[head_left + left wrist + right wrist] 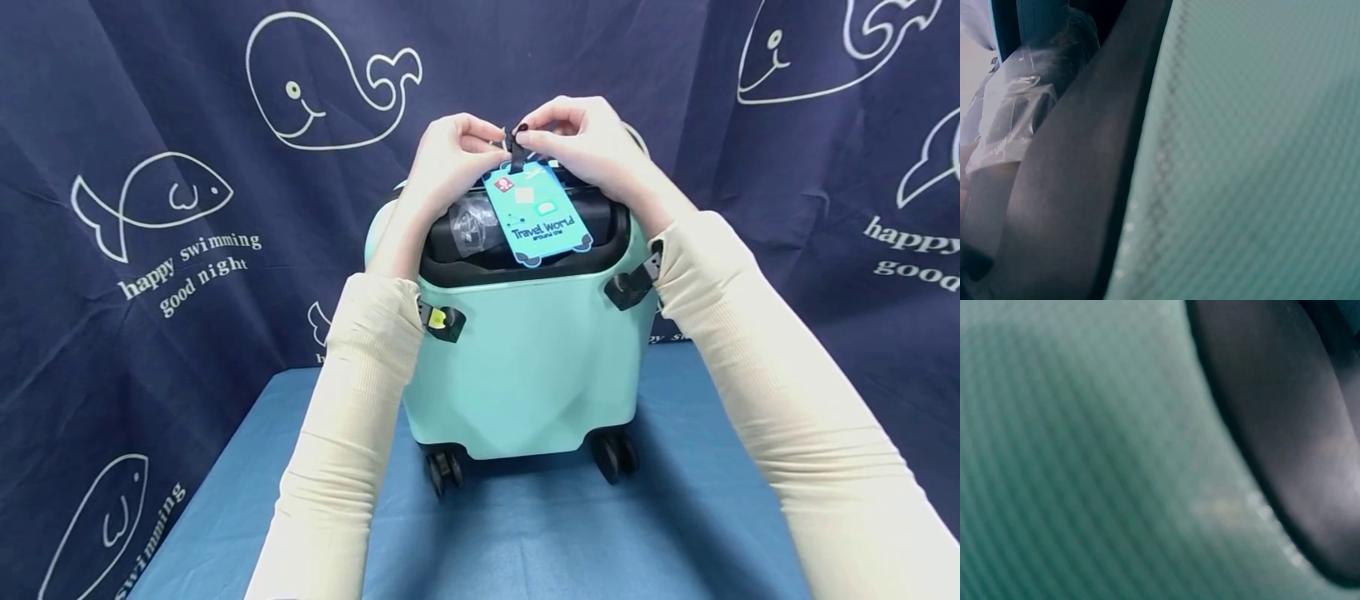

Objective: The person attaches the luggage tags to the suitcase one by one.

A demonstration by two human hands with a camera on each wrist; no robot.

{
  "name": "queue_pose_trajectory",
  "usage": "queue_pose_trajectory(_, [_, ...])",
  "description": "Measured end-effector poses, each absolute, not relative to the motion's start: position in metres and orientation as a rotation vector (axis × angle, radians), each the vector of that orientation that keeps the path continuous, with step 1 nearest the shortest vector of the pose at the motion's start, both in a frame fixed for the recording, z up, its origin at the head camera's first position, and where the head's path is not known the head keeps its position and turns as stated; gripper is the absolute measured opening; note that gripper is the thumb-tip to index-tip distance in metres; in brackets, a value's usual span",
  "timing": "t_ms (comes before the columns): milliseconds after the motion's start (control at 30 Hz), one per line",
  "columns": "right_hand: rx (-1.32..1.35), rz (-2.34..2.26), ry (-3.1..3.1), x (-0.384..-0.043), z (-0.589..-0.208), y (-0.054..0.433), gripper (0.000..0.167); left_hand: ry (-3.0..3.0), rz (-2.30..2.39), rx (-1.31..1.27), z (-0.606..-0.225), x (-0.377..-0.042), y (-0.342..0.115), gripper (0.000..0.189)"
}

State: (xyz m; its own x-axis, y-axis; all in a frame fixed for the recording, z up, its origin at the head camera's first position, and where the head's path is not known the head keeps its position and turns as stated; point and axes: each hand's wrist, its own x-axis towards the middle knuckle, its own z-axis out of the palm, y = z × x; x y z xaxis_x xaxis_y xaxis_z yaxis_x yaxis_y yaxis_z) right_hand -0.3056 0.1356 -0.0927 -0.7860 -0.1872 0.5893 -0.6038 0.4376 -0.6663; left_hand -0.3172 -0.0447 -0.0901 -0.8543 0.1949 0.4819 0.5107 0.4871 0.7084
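Note:
A mint-green suitcase (525,367) stands upright on its wheels, its top facing me. Above it, my left hand (453,162) and right hand (588,142) meet, thumbs and fingers pinching the black strap (517,157) of a luggage tag. The blue tag (538,215), printed "Travel World", hangs from the strap in front of the black handle recess. Clear plastic wrap (472,227) covers part of the black handle left of the tag. Fingers hide the strap's upper end. Both wrist views show mostly blurred green shell (1254,150) and black trim (1285,425).
Black wheels (615,455) rest on a blue cloth-covered table (525,542). Behind hangs a dark blue curtain (480,50) with white whale and fish drawings. A small black camera (632,287) sits at the right wrist, another camera (446,323) at the left.

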Motion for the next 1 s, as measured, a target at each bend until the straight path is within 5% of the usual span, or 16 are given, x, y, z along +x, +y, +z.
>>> queue_pose_trajectory(467, [0.615,1.411,-2.228,-0.3067,-0.0974,0.1372,0.006,-2.498,-1.191,-0.639,-0.0976,-0.3137,-0.0424,0.020])
queue_pose_trajectory(1000, [0.655,1.379,-2.272,-0.3079,-0.0893,0.1353,0.011,-2.451,-1.087,-0.612,-0.0890,-0.3148,-0.0436,0.018])
